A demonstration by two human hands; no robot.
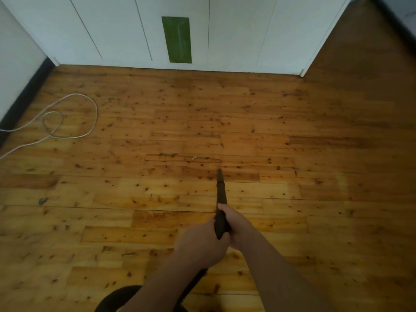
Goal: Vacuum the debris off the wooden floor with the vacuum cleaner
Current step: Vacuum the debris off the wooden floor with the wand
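Grips meet on the vacuum wand [221,192]: left hand [201,240] behind right hand [236,222] (both stretched forward).

head cam | worn high - faces forward, down | wooden floor [157,122] well below

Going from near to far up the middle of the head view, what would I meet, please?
Left hand → right hand → vacuum wand → pale debris scrap → green panel.

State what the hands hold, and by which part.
Both grip the dark tapered vacuum cleaner tube at its near, thicker end: the left hand nearest the body, the right hand just ahead. The narrow tip is free.
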